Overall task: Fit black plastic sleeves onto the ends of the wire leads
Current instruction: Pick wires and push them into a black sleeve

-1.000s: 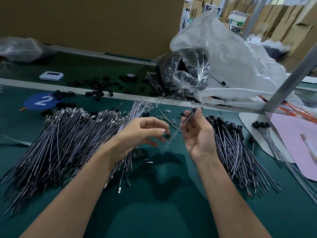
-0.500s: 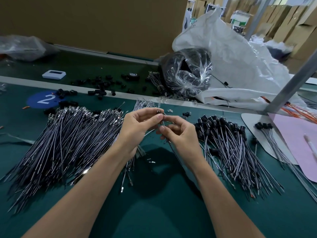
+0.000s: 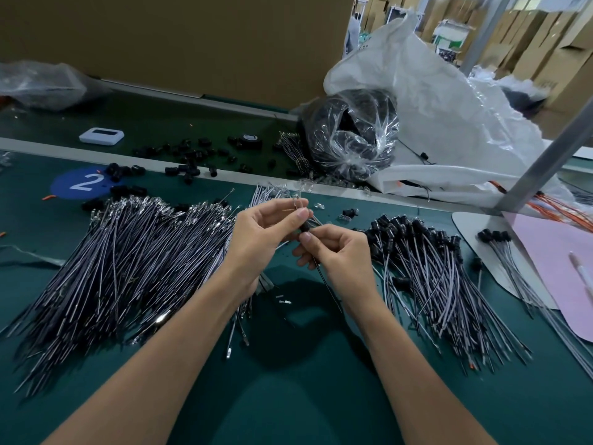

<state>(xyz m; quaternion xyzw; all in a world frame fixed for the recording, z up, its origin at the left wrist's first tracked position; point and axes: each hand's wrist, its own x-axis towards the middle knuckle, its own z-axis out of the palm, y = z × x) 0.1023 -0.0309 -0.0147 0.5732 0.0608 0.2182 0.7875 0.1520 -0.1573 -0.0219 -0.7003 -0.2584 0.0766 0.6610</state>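
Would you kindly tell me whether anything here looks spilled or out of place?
Black sleeves lie scattered along the far belt and around the blue marker, not in a heap; a few leads stray from the left pile.

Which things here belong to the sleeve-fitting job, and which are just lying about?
Job: left hand pinching a sleeve, right hand pinching a lead, bare leads, sleeved leads, loose sleeves.
Lying about: white device, tape roll, pink sheet, pen, white sack.
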